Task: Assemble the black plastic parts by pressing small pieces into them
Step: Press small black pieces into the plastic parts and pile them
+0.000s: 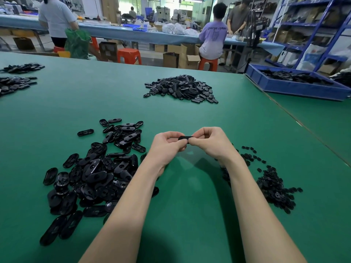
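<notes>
One black oval plastic part is held edge-on above the green table, between both hands. My left hand grips its left end with curled fingers. My right hand pinches its right end. To the left lies a loose heap of black oval parts. On the right, partly behind my right forearm, lies a heap of small black pieces. Whether a small piece sits in the held part is hidden by my fingers.
A pile of black oval parts lies further back at the centre. More black parts lie at the far left. A blue bin of black parts stands at the back right. People work at a bench beyond.
</notes>
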A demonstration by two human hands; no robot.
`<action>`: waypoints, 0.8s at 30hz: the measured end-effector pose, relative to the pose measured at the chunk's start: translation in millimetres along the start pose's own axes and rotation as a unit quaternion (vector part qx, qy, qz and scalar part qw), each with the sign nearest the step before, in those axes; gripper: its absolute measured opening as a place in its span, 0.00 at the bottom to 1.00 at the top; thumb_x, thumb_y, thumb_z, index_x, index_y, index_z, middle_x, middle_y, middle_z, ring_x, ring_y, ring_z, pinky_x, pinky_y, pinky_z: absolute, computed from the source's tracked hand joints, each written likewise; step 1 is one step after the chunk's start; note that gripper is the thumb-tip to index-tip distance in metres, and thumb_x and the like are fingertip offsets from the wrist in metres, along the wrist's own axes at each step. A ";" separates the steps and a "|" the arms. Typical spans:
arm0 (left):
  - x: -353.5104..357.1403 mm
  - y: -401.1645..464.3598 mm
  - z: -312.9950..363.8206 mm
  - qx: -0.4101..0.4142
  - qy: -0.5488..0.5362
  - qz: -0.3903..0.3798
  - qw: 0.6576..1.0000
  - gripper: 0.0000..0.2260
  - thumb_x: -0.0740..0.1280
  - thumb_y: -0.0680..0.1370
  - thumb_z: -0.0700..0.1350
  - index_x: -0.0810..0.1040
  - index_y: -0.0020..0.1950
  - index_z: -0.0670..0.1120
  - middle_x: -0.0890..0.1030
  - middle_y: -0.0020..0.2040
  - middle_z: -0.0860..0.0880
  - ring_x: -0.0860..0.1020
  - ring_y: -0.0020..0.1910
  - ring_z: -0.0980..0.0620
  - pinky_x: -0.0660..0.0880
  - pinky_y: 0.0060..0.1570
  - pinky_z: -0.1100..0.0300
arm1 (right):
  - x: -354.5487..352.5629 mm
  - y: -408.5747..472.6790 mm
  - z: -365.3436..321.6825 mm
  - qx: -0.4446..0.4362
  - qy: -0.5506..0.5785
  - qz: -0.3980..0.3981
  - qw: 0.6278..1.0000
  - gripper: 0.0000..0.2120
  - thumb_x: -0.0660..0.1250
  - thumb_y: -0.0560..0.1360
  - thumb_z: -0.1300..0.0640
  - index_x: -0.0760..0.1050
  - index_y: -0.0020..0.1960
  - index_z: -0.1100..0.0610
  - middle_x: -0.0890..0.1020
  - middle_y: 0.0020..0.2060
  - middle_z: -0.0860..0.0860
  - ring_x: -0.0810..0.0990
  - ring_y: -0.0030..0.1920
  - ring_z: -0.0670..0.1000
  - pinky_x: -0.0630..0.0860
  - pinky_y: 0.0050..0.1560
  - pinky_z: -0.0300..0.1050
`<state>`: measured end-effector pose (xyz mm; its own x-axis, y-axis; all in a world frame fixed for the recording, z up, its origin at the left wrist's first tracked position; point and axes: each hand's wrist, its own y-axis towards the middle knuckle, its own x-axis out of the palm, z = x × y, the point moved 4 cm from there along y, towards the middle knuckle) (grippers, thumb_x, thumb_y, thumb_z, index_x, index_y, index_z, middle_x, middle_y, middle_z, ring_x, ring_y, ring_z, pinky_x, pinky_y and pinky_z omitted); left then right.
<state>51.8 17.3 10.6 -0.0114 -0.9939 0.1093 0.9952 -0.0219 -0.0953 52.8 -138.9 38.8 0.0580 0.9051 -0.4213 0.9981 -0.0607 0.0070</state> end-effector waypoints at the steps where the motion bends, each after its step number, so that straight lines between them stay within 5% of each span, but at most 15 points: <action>1: 1.4 0.1 -0.5 0.002 0.007 0.006 1.000 0.06 0.72 0.75 0.33 0.80 0.45 0.44 0.84 0.38 0.47 0.80 0.35 0.54 0.79 0.47 0.62 | 0.4 -0.2 0.3 -0.002 -0.004 0.003 1.000 0.07 0.78 0.71 0.58 0.79 0.39 0.55 0.76 0.28 0.44 0.69 0.24 0.40 0.66 0.28 0.31; 7: -0.1 1.5 -0.1 0.017 0.001 0.010 1.000 0.07 0.73 0.74 0.37 0.80 0.50 0.44 0.84 0.35 0.49 0.79 0.35 0.53 0.77 0.53 0.55 | -7.0 -2.0 -4.7 -0.060 -0.016 -0.025 0.998 0.06 0.76 0.73 0.56 0.81 0.46 0.49 0.81 0.34 0.44 0.74 0.30 0.44 0.70 0.33 0.36; 10: -1.8 3.7 -4.1 0.012 -0.022 0.036 0.999 0.08 0.73 0.74 0.38 0.78 0.51 0.45 0.84 0.34 0.50 0.78 0.31 0.55 0.77 0.50 0.56 | -9.6 -1.5 -8.7 -0.116 -0.088 -0.031 0.989 0.10 0.77 0.72 0.56 0.81 0.48 0.43 0.85 0.38 0.43 0.75 0.30 0.43 0.71 0.33 0.33; 13: -0.8 5.6 -5.4 0.011 -0.042 0.039 0.998 0.08 0.72 0.75 0.37 0.77 0.51 0.46 0.85 0.33 0.51 0.80 0.31 0.57 0.78 0.49 0.58 | -6.6 1.1 -8.1 -0.127 -0.151 0.002 0.980 0.09 0.76 0.71 0.54 0.80 0.46 0.42 0.84 0.37 0.40 0.76 0.30 0.43 0.76 0.35 0.41; 17: -0.2 8.6 -7.1 0.003 -0.078 0.057 0.995 0.08 0.71 0.77 0.40 0.75 0.55 0.46 0.85 0.39 0.49 0.84 0.38 0.54 0.81 0.55 0.55 | -9.4 8.4 -3.5 -0.096 -0.148 0.041 0.983 0.07 0.75 0.71 0.51 0.80 0.46 0.43 0.84 0.37 0.38 0.77 0.31 0.43 0.77 0.40 0.45; 24: 12.3 7.8 -12.6 -0.006 -0.026 0.047 0.999 0.05 0.70 0.77 0.43 0.76 0.50 0.47 0.84 0.38 0.51 0.82 0.35 0.54 0.81 0.54 0.50 | -15.5 45.3 4.5 0.041 -0.210 0.103 0.971 0.06 0.74 0.71 0.50 0.82 0.48 0.46 0.85 0.46 0.43 0.82 0.50 0.50 0.75 0.47 0.44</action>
<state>58.2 3.6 -1.3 0.0883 -0.9845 0.1513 0.9904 0.0705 -0.1192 97.0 -157.5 41.6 0.2257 0.6200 -0.7515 0.9605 -0.2707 0.0651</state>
